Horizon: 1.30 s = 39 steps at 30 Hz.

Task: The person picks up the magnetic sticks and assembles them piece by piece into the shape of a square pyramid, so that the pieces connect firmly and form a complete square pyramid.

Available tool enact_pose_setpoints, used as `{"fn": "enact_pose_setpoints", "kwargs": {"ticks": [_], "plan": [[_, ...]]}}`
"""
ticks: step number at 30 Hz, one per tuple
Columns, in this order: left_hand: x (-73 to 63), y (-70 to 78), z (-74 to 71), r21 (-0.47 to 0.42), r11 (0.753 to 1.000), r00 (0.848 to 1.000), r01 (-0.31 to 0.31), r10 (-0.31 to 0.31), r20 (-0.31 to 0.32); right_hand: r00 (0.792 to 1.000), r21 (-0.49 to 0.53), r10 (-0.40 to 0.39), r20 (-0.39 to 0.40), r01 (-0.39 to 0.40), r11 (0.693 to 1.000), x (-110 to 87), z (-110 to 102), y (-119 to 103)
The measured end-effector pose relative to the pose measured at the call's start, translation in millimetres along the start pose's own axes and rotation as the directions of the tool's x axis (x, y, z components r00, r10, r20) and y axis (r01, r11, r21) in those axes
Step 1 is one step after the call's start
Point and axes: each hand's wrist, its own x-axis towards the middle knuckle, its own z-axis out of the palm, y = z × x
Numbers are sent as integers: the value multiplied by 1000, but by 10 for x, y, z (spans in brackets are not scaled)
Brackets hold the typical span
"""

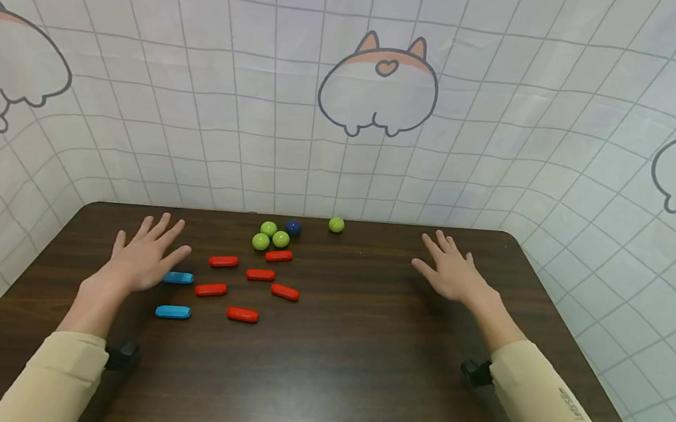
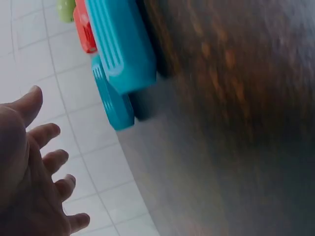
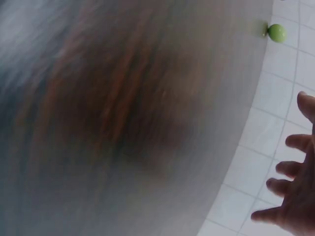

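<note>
My left hand (image 1: 139,260) is spread palm-down over the left of the table, fingers apart and holding nothing. Its thumb overlaps one end of a ridged blue stick-like piece (image 1: 180,278) in the head view. A second blue piece (image 1: 173,312) lies nearer me; both show large in the left wrist view, where a blue piece (image 2: 123,49) lies beside the hand. Several red pieces (image 1: 242,314) of the same shape lie to the right of the blue ones. Over the table's right side, my right hand (image 1: 452,272) is also spread, with nothing in it.
Behind the red pieces sit several green balls (image 1: 260,241) and one dark blue ball (image 1: 293,228). A lone green ball (image 1: 336,224) stands near the back edge. The dark wooden table (image 1: 345,377) meets a white tiled-pattern curtain (image 1: 248,126) at the back and sides.
</note>
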Motion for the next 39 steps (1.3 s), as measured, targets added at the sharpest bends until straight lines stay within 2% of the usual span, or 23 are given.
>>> {"fn": "enact_pose_setpoints", "kwargs": {"ticks": [5,11,19,25,32,39], "plan": [[20,92,54,-49,997,997,-67,65,-37,997,52,-59,-54,62,997,86,1,-47],[16,202,109,-119,982,984,-150,137,-112,985,154,-116,-131,135,979,199,71,-101],[2,365,121,-226,947,967,-229,194,-167,991,367,-80,-104,113,924,340,161,-230],[21,533,150,-245,929,955,-277,238,-179,995,439,-52,-90,87,894,437,236,-306],[33,711,238,-277,915,954,-295,264,-143,995,476,-42,-89,80,876,549,307,-420],[41,908,357,-286,892,936,-350,326,-131,995,537,-6,-97,57,842,693,388,-542]]}}
